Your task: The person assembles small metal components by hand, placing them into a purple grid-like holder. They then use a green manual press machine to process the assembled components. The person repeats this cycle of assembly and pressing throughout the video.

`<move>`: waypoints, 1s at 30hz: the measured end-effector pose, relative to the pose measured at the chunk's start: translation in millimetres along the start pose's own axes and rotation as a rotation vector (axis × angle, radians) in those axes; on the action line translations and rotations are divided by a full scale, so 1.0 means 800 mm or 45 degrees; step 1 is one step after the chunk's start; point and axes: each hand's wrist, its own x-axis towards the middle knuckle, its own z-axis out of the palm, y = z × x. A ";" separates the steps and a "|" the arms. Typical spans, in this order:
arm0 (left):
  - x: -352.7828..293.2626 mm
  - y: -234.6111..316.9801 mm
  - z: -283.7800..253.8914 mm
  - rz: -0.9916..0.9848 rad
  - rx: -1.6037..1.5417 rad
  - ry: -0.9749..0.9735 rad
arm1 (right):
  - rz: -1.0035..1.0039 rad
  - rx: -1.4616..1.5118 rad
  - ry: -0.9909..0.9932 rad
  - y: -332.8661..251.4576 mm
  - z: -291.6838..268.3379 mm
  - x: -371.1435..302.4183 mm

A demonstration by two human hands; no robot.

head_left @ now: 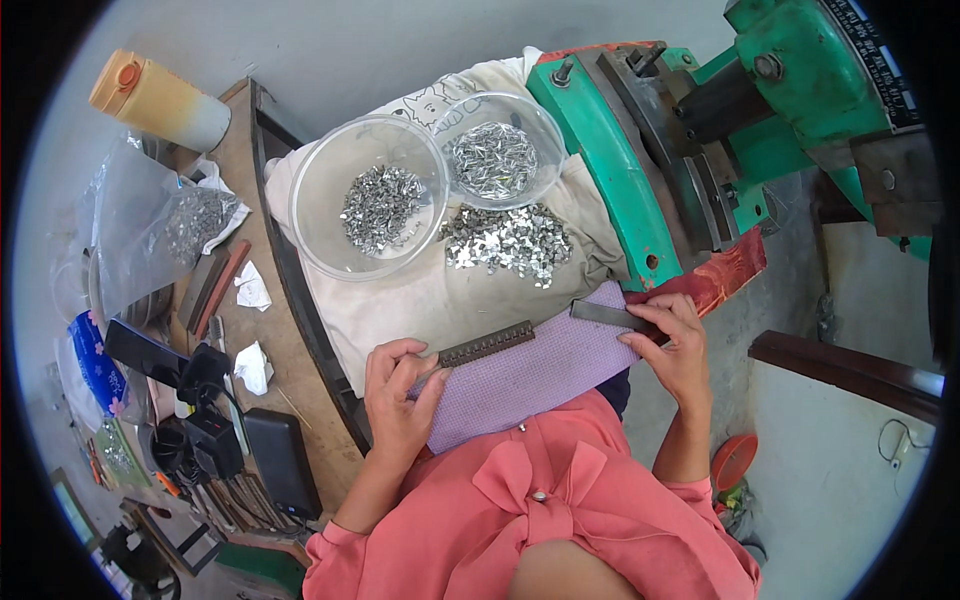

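Note:
My left hand (398, 395) pinches the near end of a dark slotted metal strip (487, 345), with a row of teeth or notches along it. My right hand (676, 345) grips one end of a flat grey metal bar (606, 317), which looks like a file. Both pieces lie over a purple textured cloth (520, 385) across my lap, apart from each other. Beyond them, a heap of shiny small metal pieces (515, 243) rests on a pale cloth (390, 315).
A large clear tub (318, 195) and a smaller clear tub (548, 125) hold small metal parts. A green press (615, 180) stands at the right. On the left, a wooden table (262, 335) carries a black power bank (282, 460), a plastic bag (135, 225) and a capped canister (165, 105).

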 end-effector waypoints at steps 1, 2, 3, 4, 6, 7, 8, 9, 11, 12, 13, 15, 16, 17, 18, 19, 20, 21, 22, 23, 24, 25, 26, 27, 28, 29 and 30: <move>0.000 0.000 0.000 0.003 0.004 -0.004 | 0.017 0.014 0.005 0.000 0.001 0.000; 0.000 0.000 0.000 0.006 0.008 -0.008 | 0.034 0.028 0.010 -0.001 0.003 0.001; 0.000 0.000 0.000 0.009 0.011 -0.011 | 0.050 0.041 0.015 -0.002 0.005 0.003; 0.000 0.000 0.000 0.013 0.014 -0.009 | 0.005 0.006 0.031 -0.002 0.008 0.004; -0.001 -0.001 0.002 0.023 0.020 -0.003 | -0.086 -0.067 0.065 -0.001 0.012 0.007; -0.002 -0.001 0.001 0.023 0.025 -0.002 | -0.070 -0.043 0.062 -0.003 0.014 0.007; -0.002 -0.001 0.001 0.023 0.029 -0.001 | -0.053 -0.021 0.059 -0.005 0.014 0.006; -0.002 0.000 0.000 0.023 0.032 0.000 | -0.036 0.002 0.056 -0.007 0.015 0.005; -0.002 0.000 0.000 0.025 0.029 0.000 | 0.013 0.014 0.055 -0.010 0.016 0.003; -0.002 0.000 -0.001 0.026 0.027 0.001 | 0.038 0.020 0.054 -0.012 0.016 0.002; -0.002 0.000 -0.001 0.028 0.027 -0.002 | 0.059 0.045 0.053 -0.014 0.017 0.000; 0.000 0.001 -0.001 0.032 0.026 -0.008 | 0.100 0.095 0.051 -0.019 0.018 -0.004; 0.000 0.001 -0.002 0.021 0.021 -0.013 | 0.079 0.103 0.054 -0.023 0.018 -0.004; 0.000 0.000 -0.002 0.011 0.017 -0.018 | 0.060 0.112 0.056 -0.027 0.018 -0.004; -0.001 0.000 -0.002 0.001 0.012 -0.023 | 0.040 0.120 0.059 -0.030 0.020 -0.004; -0.001 0.000 -0.002 0.003 0.008 -0.020 | 0.002 0.114 0.073 -0.032 0.021 -0.003; -0.001 0.001 -0.001 0.004 0.004 -0.017 | -0.035 0.109 0.087 -0.034 0.023 -0.002; -0.001 0.002 -0.001 0.006 0.000 -0.014 | -0.073 0.103 0.100 -0.036 0.025 -0.001; -0.001 0.003 -0.002 0.020 0.016 -0.015 | -0.090 0.099 0.107 -0.038 0.028 0.001; -0.001 0.004 -0.002 0.034 0.032 -0.015 | -0.108 0.095 0.114 -0.040 0.031 0.002; -0.001 0.004 -0.002 0.048 0.048 -0.014 | -0.126 0.091 0.121 -0.041 0.034 0.003; 0.000 0.004 -0.002 0.044 0.045 -0.017 | -0.135 0.101 0.122 -0.044 0.036 0.004; 0.000 0.005 -0.002 0.040 0.042 -0.020 | -0.144 0.110 0.123 -0.047 0.039 0.004; 0.000 0.005 -0.002 0.035 0.040 -0.022 | -0.153 0.120 0.123 -0.049 0.040 0.005; 0.000 0.005 -0.003 0.022 0.039 -0.025 | -0.163 0.127 0.114 -0.051 0.042 0.006; 0.000 0.006 -0.003 0.008 0.038 -0.029 | -0.174 0.134 0.106 -0.053 0.044 0.008; 0.000 0.007 -0.004 -0.007 0.037 -0.031 | -0.185 0.142 0.097 -0.055 0.045 0.010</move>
